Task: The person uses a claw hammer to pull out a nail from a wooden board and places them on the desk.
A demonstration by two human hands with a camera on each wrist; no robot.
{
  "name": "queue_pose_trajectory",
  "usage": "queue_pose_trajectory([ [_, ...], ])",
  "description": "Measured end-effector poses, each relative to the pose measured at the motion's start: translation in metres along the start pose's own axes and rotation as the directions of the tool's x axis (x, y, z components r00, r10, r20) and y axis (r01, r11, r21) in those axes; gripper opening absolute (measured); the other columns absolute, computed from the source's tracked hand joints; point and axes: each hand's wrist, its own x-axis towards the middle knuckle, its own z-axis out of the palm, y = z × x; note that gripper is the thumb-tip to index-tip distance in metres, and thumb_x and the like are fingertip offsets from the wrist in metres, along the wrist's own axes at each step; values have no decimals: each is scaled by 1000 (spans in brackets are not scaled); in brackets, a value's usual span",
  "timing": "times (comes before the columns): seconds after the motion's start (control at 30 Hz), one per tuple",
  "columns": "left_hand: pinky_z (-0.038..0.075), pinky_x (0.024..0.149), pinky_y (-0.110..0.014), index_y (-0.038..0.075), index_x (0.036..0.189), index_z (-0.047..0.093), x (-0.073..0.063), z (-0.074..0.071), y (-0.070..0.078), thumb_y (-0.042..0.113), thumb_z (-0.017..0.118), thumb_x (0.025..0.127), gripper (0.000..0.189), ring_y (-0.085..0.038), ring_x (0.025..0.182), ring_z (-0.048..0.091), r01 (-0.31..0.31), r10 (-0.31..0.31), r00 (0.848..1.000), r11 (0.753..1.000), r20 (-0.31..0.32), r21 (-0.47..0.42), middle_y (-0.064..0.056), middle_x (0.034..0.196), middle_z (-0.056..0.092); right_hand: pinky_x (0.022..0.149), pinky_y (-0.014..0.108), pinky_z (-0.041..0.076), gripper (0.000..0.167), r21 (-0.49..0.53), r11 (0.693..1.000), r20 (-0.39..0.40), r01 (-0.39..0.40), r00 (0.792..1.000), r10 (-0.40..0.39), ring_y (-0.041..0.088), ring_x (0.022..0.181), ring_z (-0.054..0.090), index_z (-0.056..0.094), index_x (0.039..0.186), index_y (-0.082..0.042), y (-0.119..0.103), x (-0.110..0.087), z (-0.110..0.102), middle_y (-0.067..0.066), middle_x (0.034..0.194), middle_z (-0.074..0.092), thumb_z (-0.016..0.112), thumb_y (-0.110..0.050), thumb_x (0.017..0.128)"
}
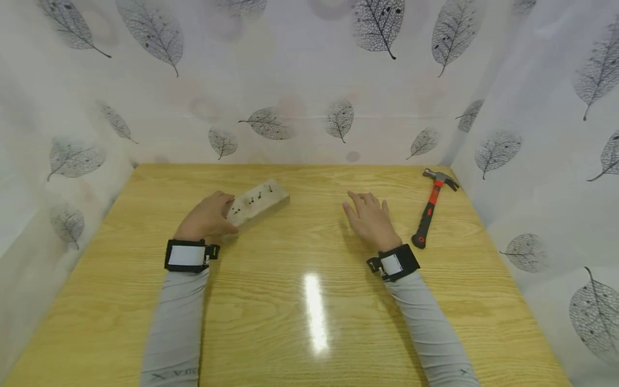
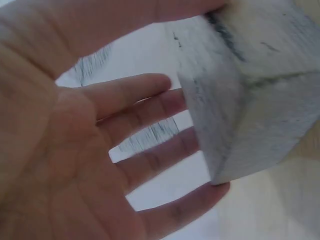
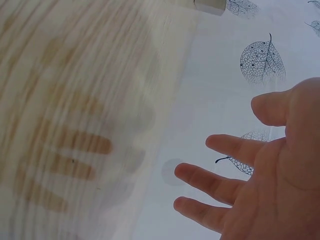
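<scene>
A pale wooden block (image 1: 258, 203) lies slanted at the back left of the table, with several small dark nails (image 1: 259, 195) standing along its top. My left hand (image 1: 205, 216) grips the near end of the block, thumb on one side and fingers on the other. In the left wrist view the thumb and fingertips meet the block's scuffed end (image 2: 215, 110). My right hand (image 1: 369, 219) hovers over the table to the right of the block, fingers spread, holding nothing. Farther right lies a claw hammer (image 1: 430, 209) with a red and black handle, its head toward the back.
The wood-grain table (image 1: 271, 322) reflects a bright streak of light near its middle. A white curtain with leaf prints (image 1: 300, 80) hangs along the back and both sides. Each wrist carries a black strap (image 1: 394, 262).
</scene>
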Motion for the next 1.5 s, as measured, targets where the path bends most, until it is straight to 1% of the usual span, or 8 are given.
queue_pose_trajectory([
  [0.17,51,97,-54,-9,128,56,2,11,33,24,88,76,70,-40,110,56,-30,24,998,995,63,98,-26,130,50,119,71,3,61,4,1000,11,-13,1000,13,39,150,28,36,158,-14,0,-1,1,19,155,41,29,-50,109],
  [0.4,55,87,-45,-4,111,64,-1,16,66,36,85,81,54,-28,95,58,-30,15,992,992,123,123,-17,114,55,119,71,4,62,8,1000,9,-16,1000,16,38,147,32,38,157,-15,0,-1,1,18,153,42,29,-52,109],
  [0.53,53,74,-37,3,92,65,-1,17,81,43,79,85,43,-23,86,55,-13,-6,991,990,135,141,-12,106,57,119,71,4,62,7,1000,4,-15,1000,15,38,147,32,39,157,-14,0,0,-1,18,153,42,29,-52,109],
  [0.77,38,50,-26,12,61,51,-6,25,106,37,74,92,46,-12,52,42,-43,27,987,994,158,101,3,58,43,119,71,5,60,19,1000,22,-2,1000,1,40,148,31,41,155,-11,-1,-1,-5,20,154,42,32,-48,109],
  [1.13,37,51,-26,9,78,68,0,37,107,39,66,98,36,-12,57,45,-51,44,992,997,118,59,2,67,49,120,69,12,62,21,1000,39,-10,999,9,41,145,34,43,154,-9,0,-4,-8,21,153,44,33,-49,109],
  [1.23,44,57,-28,8,97,76,1,36,104,39,65,98,33,-14,66,53,-33,28,995,997,92,62,-4,90,69,119,69,14,61,13,1000,28,-9,1000,8,42,144,36,44,153,-7,3,-3,-11,22,151,45,36,-48,108],
  [1.33,50,65,-31,8,114,76,1,34,103,38,65,98,36,-16,78,60,-30,25,996,998,88,54,-11,120,72,117,69,20,59,8,1000,6,-26,1000,26,44,141,39,45,152,-6,9,-3,-17,24,150,45,42,-44,107],
  [1.5,40,55,-27,7,102,77,1,34,102,36,64,99,31,-14,64,50,-37,32,994,999,109,37,-8,93,68,105,68,39,53,46,991,-49,-123,991,125,52,134,40,46,150,-2,34,-7,-40,31,147,43,49,-32,106],
])
